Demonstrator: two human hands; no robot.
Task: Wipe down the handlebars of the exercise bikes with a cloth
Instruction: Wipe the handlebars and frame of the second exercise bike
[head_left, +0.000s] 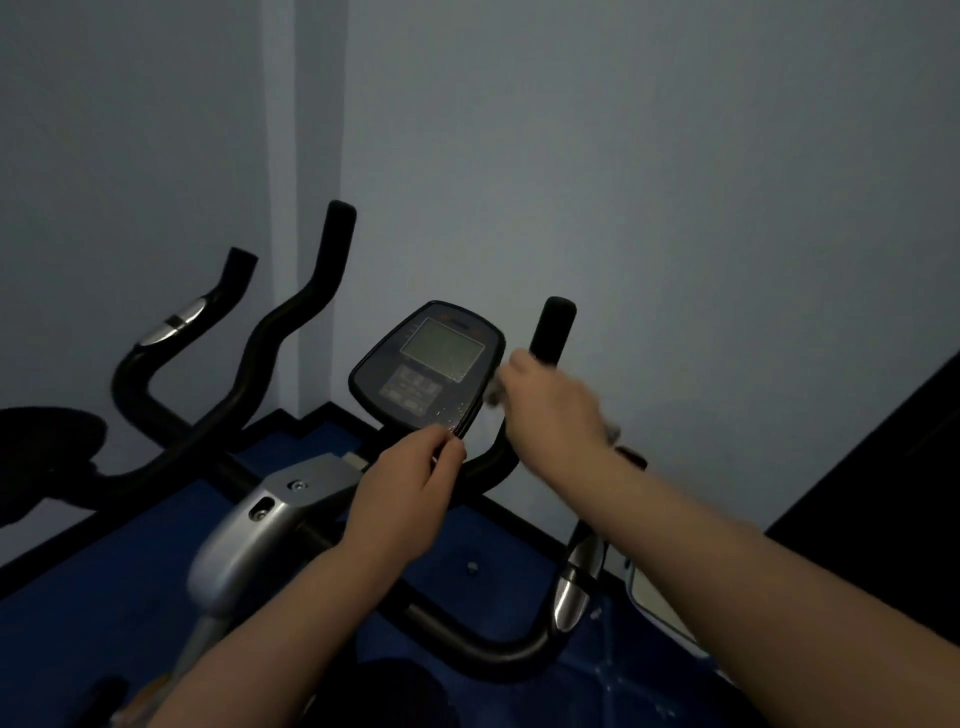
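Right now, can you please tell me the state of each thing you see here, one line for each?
Left hand: pinches the lower edge of the console.
Right hand: blurred, grips the cloth on the right handlebar.
Cloth: bunched in the right hand, mostly hidden.
Console: tilted up, screen blank.
Right handlebar: upright, tip uncovered.
Left handlebar: untouched.

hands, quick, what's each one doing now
Left hand: pinching the console's lower edge.
Right hand: gripping a cloth on the handlebar.

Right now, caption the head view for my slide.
Right hand wipes the bike's handlebar with a cloth; left hand steadies the console.
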